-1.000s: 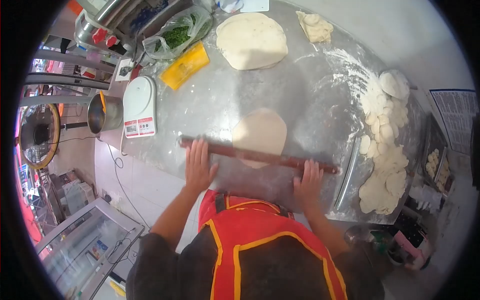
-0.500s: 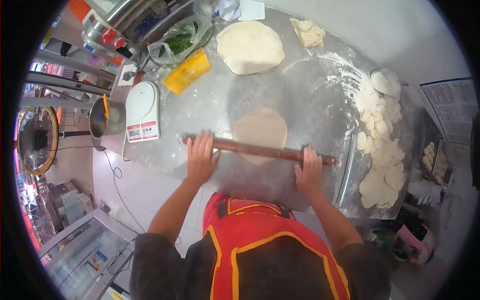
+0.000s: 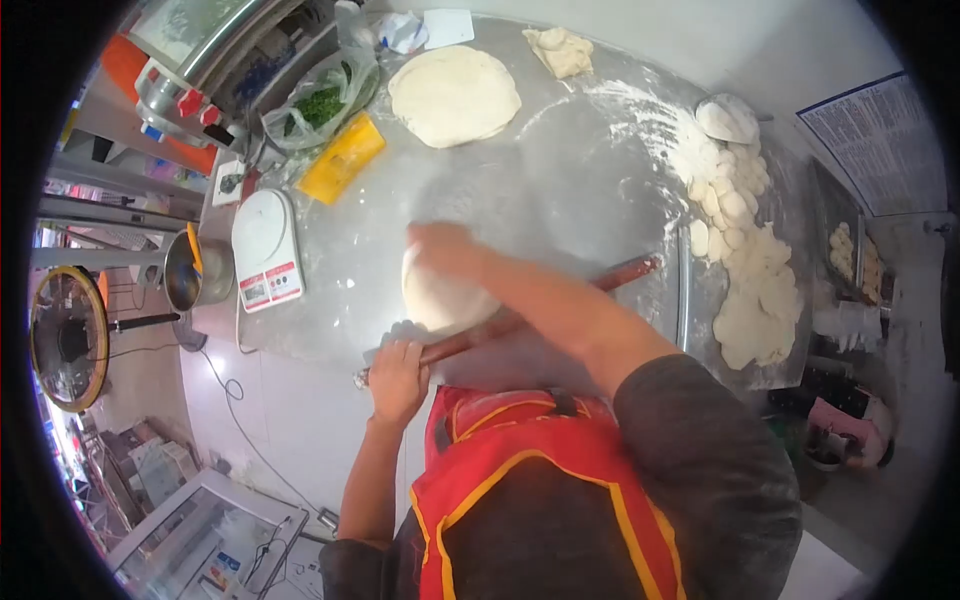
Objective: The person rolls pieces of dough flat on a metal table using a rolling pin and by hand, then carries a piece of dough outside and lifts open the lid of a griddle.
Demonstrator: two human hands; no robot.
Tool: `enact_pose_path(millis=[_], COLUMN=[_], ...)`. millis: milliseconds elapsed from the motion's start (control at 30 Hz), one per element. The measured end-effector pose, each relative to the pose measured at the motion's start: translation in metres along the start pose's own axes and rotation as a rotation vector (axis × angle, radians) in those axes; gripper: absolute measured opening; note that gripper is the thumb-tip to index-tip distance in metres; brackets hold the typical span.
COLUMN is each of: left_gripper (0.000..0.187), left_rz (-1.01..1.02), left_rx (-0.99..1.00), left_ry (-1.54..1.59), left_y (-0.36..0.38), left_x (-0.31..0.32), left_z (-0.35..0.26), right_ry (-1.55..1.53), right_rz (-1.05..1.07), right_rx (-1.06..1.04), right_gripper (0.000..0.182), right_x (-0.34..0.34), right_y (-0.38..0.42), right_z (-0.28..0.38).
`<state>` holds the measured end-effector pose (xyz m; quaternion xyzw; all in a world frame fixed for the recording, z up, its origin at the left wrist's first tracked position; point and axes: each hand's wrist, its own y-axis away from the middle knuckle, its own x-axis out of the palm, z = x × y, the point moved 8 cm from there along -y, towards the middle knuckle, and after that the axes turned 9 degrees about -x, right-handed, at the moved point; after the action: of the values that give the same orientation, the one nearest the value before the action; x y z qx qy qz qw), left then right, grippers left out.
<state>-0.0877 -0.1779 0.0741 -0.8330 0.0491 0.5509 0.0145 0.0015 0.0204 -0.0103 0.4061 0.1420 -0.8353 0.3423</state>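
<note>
A long dark-red rolling pin (image 3: 465,343) lies slanted across the near part of the metal worktop, its right end farther from me. Near its left end, my left hand (image 3: 398,380) rests over it with the fingers curled round. My right hand (image 3: 442,248) reaches across to the left, over the far edge of a thin round sheet of dough (image 3: 440,298). It is blurred by motion, so its fingers cannot be made out. The near edge of the dough sheet meets the pin, which passes under my right forearm.
A bigger dough sheet (image 3: 455,97), a dough lump (image 3: 560,52) and a yellow scraper (image 3: 341,159) lie farther back. At left are a white scale (image 3: 266,245) and metal pot (image 3: 210,270). Floured dough pieces (image 3: 757,300) and a metal rod (image 3: 684,290) are at right.
My right hand has left the pin's right side and swung left to the dough's far edge. The pin has turned from nearly crosswise to slanted, its left end nearer me. The view has shifted.
</note>
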Motion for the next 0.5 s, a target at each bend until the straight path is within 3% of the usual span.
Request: enact_pose_path(millis=[133, 167, 200, 233, 300, 400, 500], left_gripper=[0.033, 0.037, 0.040, 0.044, 0.052, 0.061, 0.061], left_rz=[-0.013, -0.012, -0.013, -0.014, -0.129, -0.116, -0.126], left_rx=[-0.003, -0.035, -0.062, -0.083, -0.149, -0.198, -0.156], left_ry=[-0.060, -0.086, -0.110, -0.134, -0.103, -0.123, -0.263], left_y=[-0.012, -0.012, -0.015, -0.016, -0.018, -0.043, -0.127], left_x=[-0.007, -0.005, 0.002, 0.009, 0.020, 0.040, 0.042], left_z=[0.000, 0.005, 0.010, 0.012, 0.006, 0.014, 0.020], right_ry=[-0.031, -0.062, 0.047, 0.148, 0.477, 0.473, 0.611], right_rz=[-0.144, -0.034, -0.135, -0.021, -0.354, -0.352, -0.411], right_rx=[0.242, 0.464, 0.344, 0.475, 0.152, 0.384, 0.341], right_gripper=[0.037, 0.037, 0.031, 0.031, 0.045, 0.059, 0.058], right_x=[-0.046, -0.066, -0.079, -0.084, -0.095, -0.073, -0.109], right_y=[0.104, 0.146, 0.186, 0.218, 0.277, 0.294, 0.233], right_z=[-0.066, -0.058, -0.050, -0.048, -0.018, -0.053, -0.087])
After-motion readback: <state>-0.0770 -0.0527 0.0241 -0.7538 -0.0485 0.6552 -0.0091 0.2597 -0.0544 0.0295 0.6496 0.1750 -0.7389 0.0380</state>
